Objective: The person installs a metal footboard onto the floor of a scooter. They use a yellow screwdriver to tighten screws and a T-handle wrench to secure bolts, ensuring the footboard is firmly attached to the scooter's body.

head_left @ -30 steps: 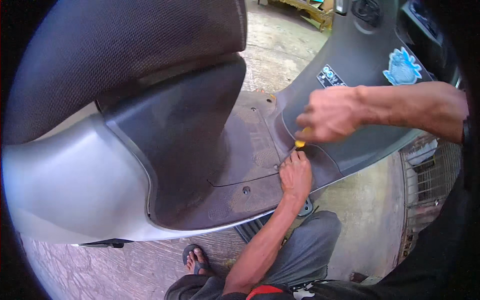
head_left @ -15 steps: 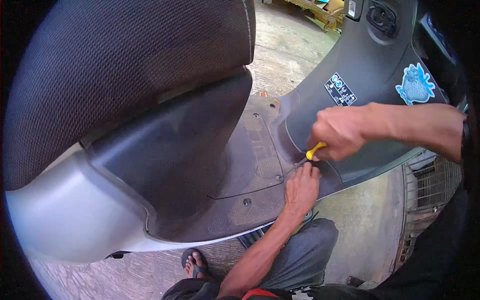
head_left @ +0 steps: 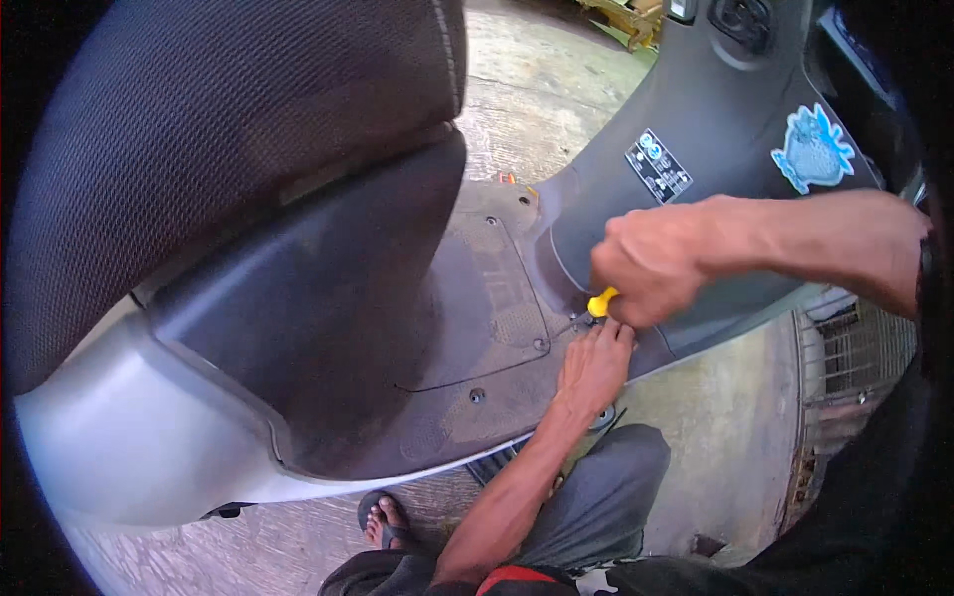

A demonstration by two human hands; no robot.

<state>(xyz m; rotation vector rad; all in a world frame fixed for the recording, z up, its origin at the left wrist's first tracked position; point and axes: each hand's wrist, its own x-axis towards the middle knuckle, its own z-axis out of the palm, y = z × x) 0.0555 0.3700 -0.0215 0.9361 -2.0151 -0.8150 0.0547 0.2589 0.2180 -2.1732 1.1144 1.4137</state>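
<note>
Right hand (head_left: 651, 266): nearer left hand (head_left: 596, 366) now, wrapped round yellow tool (head_left: 599, 304), handle mostly hidden.
Left hand: fingers bunched; cannot tell if pinching.
Yellow tool: over scooter floorboard (head_left: 517, 387), tip obscured.
Past floorboard: open concrete (head_left: 730, 427).

A barred grille (head_left: 857, 360) edges the pale concrete floor (head_left: 720, 447), with gold-coloured furniture (head_left: 632, 22) beyond.

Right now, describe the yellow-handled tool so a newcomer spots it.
Find the scooter; its dark floorboard lies between the seat and the grey front panel. At the floorboard's front end, the tool's handle pokes from the right grip, close to the left grip. Its bright yellow sets it apart from floorboard and panel.
</note>
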